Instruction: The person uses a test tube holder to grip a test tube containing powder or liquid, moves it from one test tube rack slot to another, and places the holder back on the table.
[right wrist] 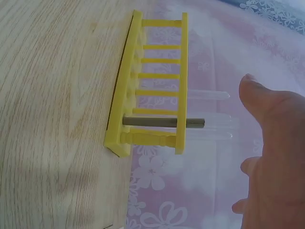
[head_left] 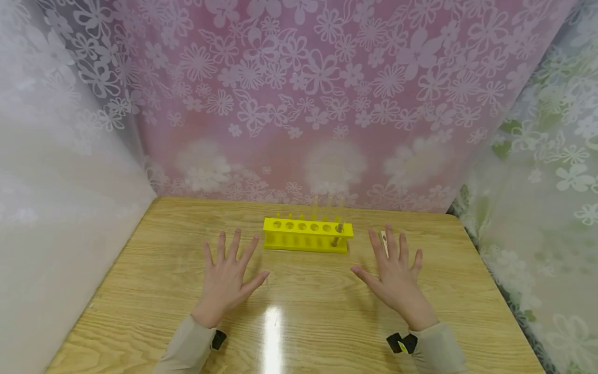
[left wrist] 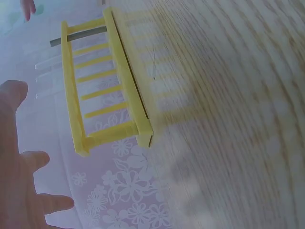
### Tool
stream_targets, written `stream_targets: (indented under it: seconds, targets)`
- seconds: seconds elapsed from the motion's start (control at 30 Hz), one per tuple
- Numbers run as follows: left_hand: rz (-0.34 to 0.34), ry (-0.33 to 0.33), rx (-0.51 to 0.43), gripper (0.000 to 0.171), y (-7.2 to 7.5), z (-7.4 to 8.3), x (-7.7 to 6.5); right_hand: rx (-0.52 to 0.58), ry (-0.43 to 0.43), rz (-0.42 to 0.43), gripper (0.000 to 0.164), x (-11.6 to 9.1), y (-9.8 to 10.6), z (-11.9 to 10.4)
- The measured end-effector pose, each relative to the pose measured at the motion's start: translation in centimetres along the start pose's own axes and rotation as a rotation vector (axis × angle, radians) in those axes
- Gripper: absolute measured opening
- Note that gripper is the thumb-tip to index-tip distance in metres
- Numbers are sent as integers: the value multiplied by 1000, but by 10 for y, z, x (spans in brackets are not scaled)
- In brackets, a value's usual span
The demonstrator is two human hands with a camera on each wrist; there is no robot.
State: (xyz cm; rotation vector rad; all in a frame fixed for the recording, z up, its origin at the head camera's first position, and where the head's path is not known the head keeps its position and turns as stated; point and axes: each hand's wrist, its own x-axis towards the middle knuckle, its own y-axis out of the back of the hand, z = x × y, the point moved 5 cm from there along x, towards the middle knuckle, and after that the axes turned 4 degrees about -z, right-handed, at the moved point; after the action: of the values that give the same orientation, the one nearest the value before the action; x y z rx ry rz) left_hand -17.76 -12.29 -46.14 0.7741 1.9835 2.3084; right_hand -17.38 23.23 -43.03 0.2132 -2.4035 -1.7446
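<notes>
Wood-grain tbl [head_left: 322,322], pink floral curtain [head_left: 299,104] behind; L hand [head_left: 224,283], R hand [head_left: 397,280] fingers splayed, yellow rack [head_left: 306,234] btwn.

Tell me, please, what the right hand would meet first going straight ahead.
The right hand would probably meet the pink curtain first, passing near the yellow rack; depth is hard to judge.

The right hand [head_left: 398,285] partly hid a pale strip [head_left: 384,242], its markings too small to read. On the rack's [head_left: 306,235] far right, clear tubes [head_left: 329,204] blurred into the curtain [head_left: 299,104]. The sleeves [head_left: 189,343] ran off the near edge; the left wrist view cropped the left hand [left wrist: 14,162].
</notes>
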Motion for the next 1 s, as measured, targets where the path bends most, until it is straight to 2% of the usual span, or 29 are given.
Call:
stream_targets:
  seconds: [0.17, 0.33, 0.43, 0.57, 0.73, 1.0]
  targets:
    - [55, -35, 1, 77, 3, 1, 2, 50, 10, 1, 88, 0, 2, 1]
    - [171, -89, -28, 69, 9, 1, 8, 114, 16, 10, 85, 0, 5, 1]
    - [217, -101, -52, 67, 12, 2, 10, 137, 18, 15, 84, 1, 5, 1]
    - [225, -91, -84, 66, 15, 1, 11, 167, 28, 54, 83, 2, 7, -1]
    - [209, -66, -126, 73, 14, 0, 12, 221, 51, 147, 82, 3, 11, 0]
    - [204, -31, -247, 87, 8, -3, 16, 424, 78, 306, 80, 4, 11, 15]
